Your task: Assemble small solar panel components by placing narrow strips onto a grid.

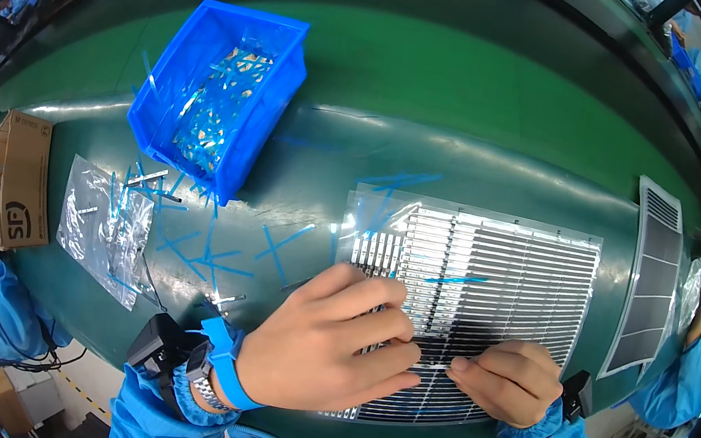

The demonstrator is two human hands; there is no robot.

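Observation:
A clear plastic sheet (529, 284) lies before me, carrying many dark and silvery narrow strips in rows. My left hand (337, 343) rests across its left part, fingers stretched and slightly bent, the thumb hidden beneath. On the same sheet, my right hand (516, 381) is closed, thumb and forefinger pinching the end of a thin pale strip (435, 366). That strip reaches to the left fingertips; I cannot tell whether they touch it. A blue strip of film (458, 280) lies loose on the sheet above both hands.
At the back left stands a blue bin (269, 131) holding small scraps. Blue film strips (210, 260) litter the green table (320, 179). A clear plastic bag (103, 229) and cardboard box (24, 182) are left; another strip sheet (654, 280) is right. People in blue sit at both sides.

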